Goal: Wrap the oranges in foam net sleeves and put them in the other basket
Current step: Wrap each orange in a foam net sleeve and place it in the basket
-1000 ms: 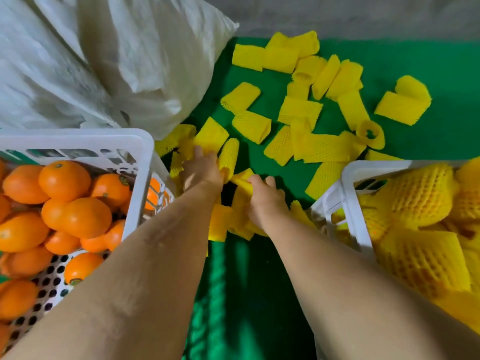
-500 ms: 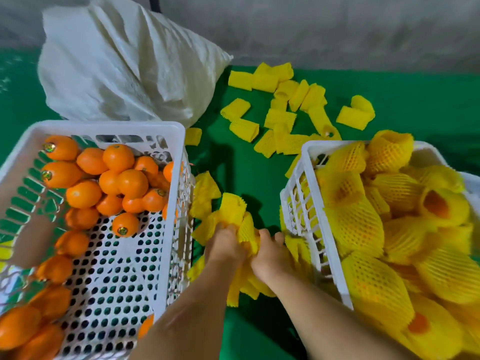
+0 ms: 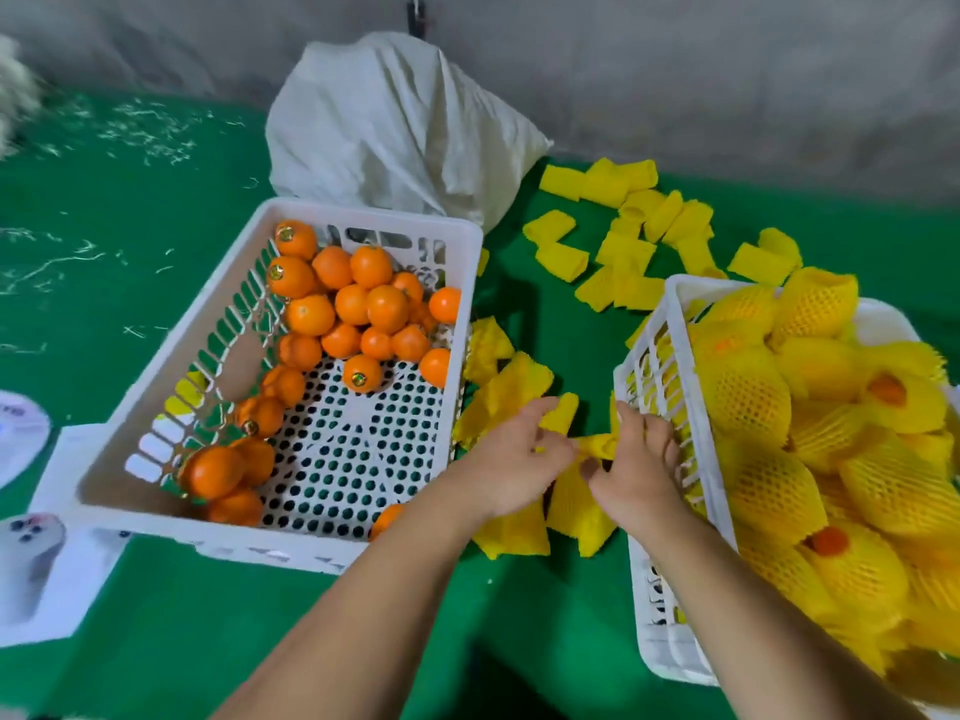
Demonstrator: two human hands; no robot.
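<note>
Bare oranges [image 3: 358,309] fill the far part of the white basket [image 3: 156,397] on the left. The white basket [image 3: 670,646] on the right is heaped with oranges wrapped in yellow foam net [image 3: 748,392]. Between the two baskets lies a pile of yellow foam net sleeves [image 3: 514,381] on the green table. My left hand [image 3: 511,467] and my right hand [image 3: 631,472] are together over this pile, each pinching one end of a single yellow sleeve [image 3: 600,444] stretched between them. No orange is in either hand.
More loose yellow sleeves [image 3: 623,252] are scattered on the green cloth behind the baskets. A crumpled white sack [image 3: 395,127] stands at the back against the grey wall. White paper sheets [image 3: 47,563] lie at the left edge.
The view has pulled back and up, so both baskets show in full. My hands came nearer along the sleeve pile and now stretch one sleeve between them.
</note>
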